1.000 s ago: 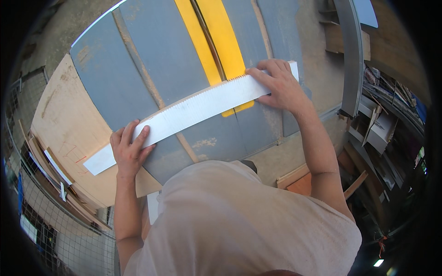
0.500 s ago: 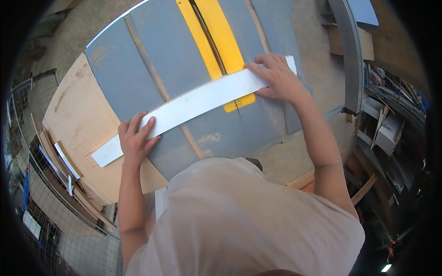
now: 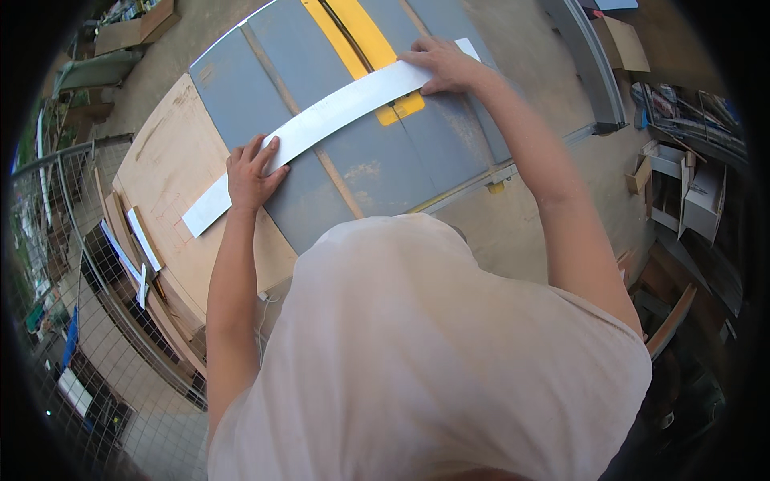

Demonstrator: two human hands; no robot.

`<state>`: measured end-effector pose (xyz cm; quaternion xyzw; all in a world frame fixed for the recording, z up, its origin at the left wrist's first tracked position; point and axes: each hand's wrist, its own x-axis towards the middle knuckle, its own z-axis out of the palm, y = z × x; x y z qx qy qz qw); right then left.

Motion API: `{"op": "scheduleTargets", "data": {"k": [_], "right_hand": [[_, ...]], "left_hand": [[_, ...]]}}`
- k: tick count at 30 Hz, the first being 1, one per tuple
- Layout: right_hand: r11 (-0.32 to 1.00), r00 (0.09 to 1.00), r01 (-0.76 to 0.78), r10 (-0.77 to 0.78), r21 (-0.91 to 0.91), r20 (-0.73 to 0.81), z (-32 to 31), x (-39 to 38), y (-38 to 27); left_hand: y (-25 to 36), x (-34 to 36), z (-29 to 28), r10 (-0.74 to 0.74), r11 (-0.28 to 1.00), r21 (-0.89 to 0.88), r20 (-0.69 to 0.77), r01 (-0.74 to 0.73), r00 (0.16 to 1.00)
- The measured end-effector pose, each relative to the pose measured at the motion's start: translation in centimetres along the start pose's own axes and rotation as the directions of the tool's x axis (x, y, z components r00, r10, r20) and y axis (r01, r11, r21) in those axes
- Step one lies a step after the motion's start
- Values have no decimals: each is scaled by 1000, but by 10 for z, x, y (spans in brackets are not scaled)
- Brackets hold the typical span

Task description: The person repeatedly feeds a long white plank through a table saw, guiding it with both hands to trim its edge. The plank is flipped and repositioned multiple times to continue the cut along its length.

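A long white board strip (image 3: pixel 325 119) lies slantwise across a grey saw table (image 3: pixel 417 164) and onto the pale wooden panel (image 3: pixel 164 172) at its left. My left hand (image 3: pixel 253 175) grips the strip toward its left end, fingers over its face and thumb by the near edge. Close to the right end, my right hand (image 3: pixel 445 66) holds it, thumb at the near edge and fingers toward the far edge. Beneath the strip runs a yellow insert (image 3: pixel 373 28) with a dark lengthwise slot. The strip hides the slot's near end.
Sawdust streaks the table's grooves. Red pencil lines (image 3: pixel 170 218) mark the wooden panel near the strip's left end. A wire mesh fence (image 3: pixel 104 321) and stacked offcuts (image 3: pixel 144 240) stand at left. A grey metal beam (image 3: pixel 589 68) and scrap boards (image 3: pixel 682 188) are at right.
My view has shifted, so the table, strip and both hands appear higher in the picture. Both hands keep their hold, and the strip lies nearly the same on the table.
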<state>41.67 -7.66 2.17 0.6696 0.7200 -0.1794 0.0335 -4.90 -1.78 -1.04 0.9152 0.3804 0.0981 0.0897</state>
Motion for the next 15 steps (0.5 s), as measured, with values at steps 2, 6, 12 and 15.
{"op": "scheduleTargets", "data": {"k": [2, 6, 12, 15], "right_hand": [[1000, 999, 16, -16, -12, -42, 2, 0, -2], [999, 1000, 2, -3, -34, -22, -1, 4, -2], [1000, 1000, -3, 3, 10, -5, 1, 1, 0], [1000, 999, -26, 27, -12, 35, 2, -1, -4]], "left_hand": [[1, 0, 1, 5, 1000, 29, -8, -5, 1000], [3, -4, 7, -55, 998, 2, -12, 55, 998], [6, 0, 6, -156, 985, -70, 54, 160, 986], [5, -2, 5, -188, 977, -86, 109, 197, 976]]}}
